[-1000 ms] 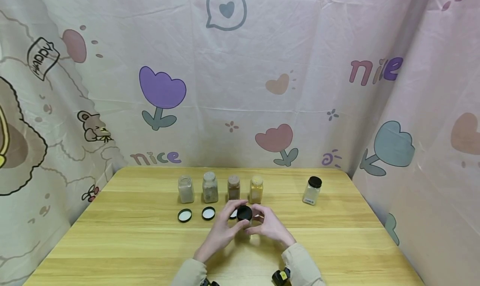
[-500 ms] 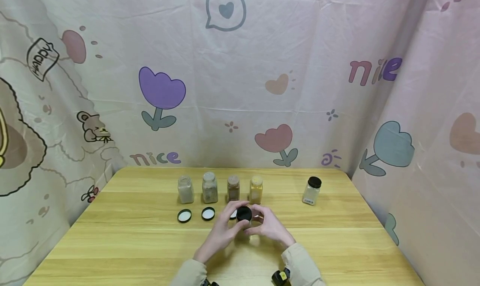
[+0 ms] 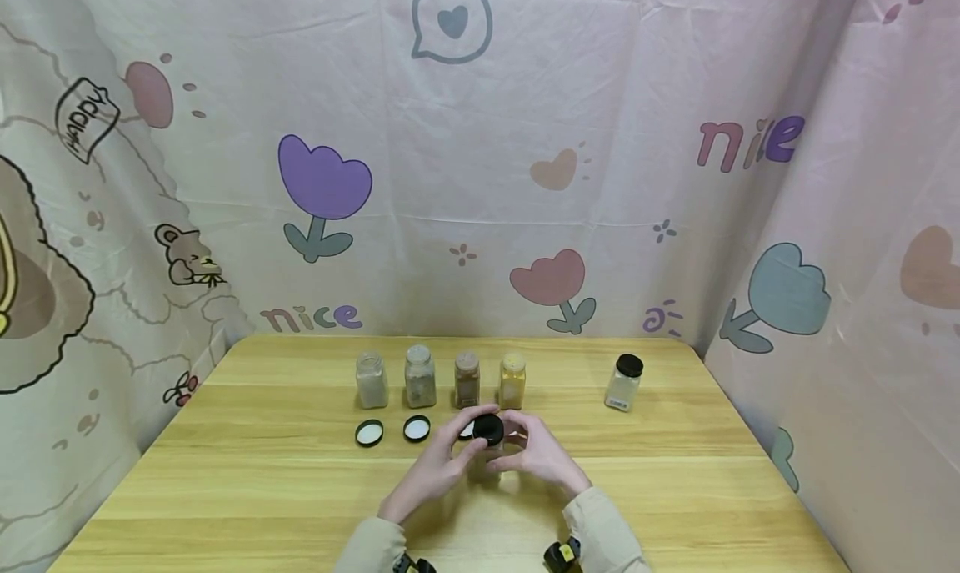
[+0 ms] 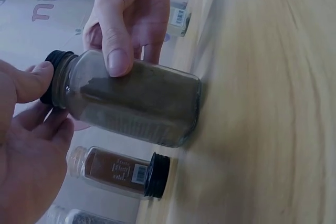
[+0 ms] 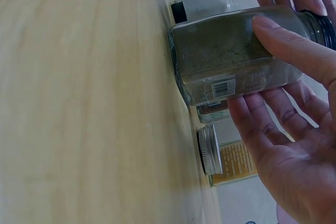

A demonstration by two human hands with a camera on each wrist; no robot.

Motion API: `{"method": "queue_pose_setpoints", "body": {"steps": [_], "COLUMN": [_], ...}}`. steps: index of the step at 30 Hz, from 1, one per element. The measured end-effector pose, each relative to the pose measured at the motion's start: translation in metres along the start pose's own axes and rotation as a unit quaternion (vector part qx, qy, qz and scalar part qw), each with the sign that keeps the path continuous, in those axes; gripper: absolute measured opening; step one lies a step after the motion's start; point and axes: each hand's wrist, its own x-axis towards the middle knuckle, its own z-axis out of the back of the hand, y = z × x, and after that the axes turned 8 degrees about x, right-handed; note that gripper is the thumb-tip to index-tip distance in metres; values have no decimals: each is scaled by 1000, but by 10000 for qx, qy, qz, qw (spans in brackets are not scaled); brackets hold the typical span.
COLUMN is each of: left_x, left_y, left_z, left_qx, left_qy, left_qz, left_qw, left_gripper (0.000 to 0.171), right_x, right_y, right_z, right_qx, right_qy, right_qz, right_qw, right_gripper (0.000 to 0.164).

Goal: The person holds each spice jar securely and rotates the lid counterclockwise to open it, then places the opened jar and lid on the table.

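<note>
A glass jar of grey-brown powder [image 4: 136, 98] stands upright on the table, between both hands. My left hand [image 3: 438, 466] grips its black lid [image 3: 488, 429] with thumb and fingers. Around the glass body, my right hand [image 3: 546, 456] holds the jar, thumb on one side and fingers on the other, as the right wrist view shows. The lid sits on the jar's neck; whether it is tight or loose I cannot tell.
Behind the hands stand lidless jars: a whitish one [image 3: 372, 381], a greyish one [image 3: 421, 378], a brown one [image 3: 467, 379] and a yellow one [image 3: 513, 381]. Lids [image 3: 369, 433] lie before them, including a silver lid [image 5: 210, 149]. A black-lidded jar [image 3: 623, 383] stands at right.
My left wrist and sleeve have shifted slightly left, and the left thumb has slid a little along the lid's near edge. The jar and right hand stay in place.
</note>
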Motion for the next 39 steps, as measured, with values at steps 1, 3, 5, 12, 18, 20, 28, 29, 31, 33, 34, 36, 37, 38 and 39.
{"method": "queue_pose_setpoints", "body": {"steps": [1, 3, 5, 12, 18, 20, 28, 29, 31, 33, 34, 36, 37, 38, 39], "left_x": [0, 0, 0, 0, 0, 0, 0, 0, 0, 0, 0, 0, 0, 0, 0], "left_y": [0, 1, 2, 0, -1, 0, 0, 0, -1, -1, -1, 0, 1, 2, 2], "left_z": [-1, -4, -6, -2, 3, 1, -7, -7, -5, -2, -1, 1, 1, 0, -1], "left_qx": [43, 163, 255, 141, -48, -10, 190, 171, 136, 98, 61, 2, -2, 0, 27], "left_qy": [-90, -287, -409, 0, 236, 106, -412, -372, -223, -39, 54, 174, 179, 153, 94], "left_qz": [7, 26, 71, 122, 11, -28, 95, 131, 161, 117, 87, 21, -19, -37, -77], "left_qw": [9999, 9995, 9988, 9998, 9997, 9999, 9989, 9991, 9995, 9999, 9999, 9998, 9998, 9999, 9999], "left_gripper": [46, 48, 51, 52, 48, 47, 55, 56, 58, 57, 56, 53, 51, 49, 48], "right_x": [0, 0, 0, 0, 0, 0, 0, 0, 0, 0, 0, 0, 0, 0, 0], "right_y": [0, 0, 0, 0, 2, 2, 1, 1, 1, 1, 1, 1, 1, 1, 1], "right_z": [0, 0, 0, 1, 0, -1, 0, 0, 0, 0, 0, 0, 0, 0, 0], "right_qx": [0, -19, -49, -66, -29, -30, -9, -27, -38, -45, -47, -33, -24, -18, -18], "right_qy": [4, 14, 24, 16, -25, -37, 31, 31, 34, 22, 17, 7, 1, -5, -7], "right_qz": [11, 36, 51, 48, -24, -46, 29, 45, 56, 47, 41, 11, -9, -27, -43], "right_qw": [10000, 10000, 10000, 10000, 10000, 10000, 10000, 10000, 10000, 10000, 10000, 10000, 10000, 10000, 10000], "right_gripper": [55, 54, 53, 54, 54, 54, 53, 53, 52, 52, 52, 52, 53, 53, 53]}}
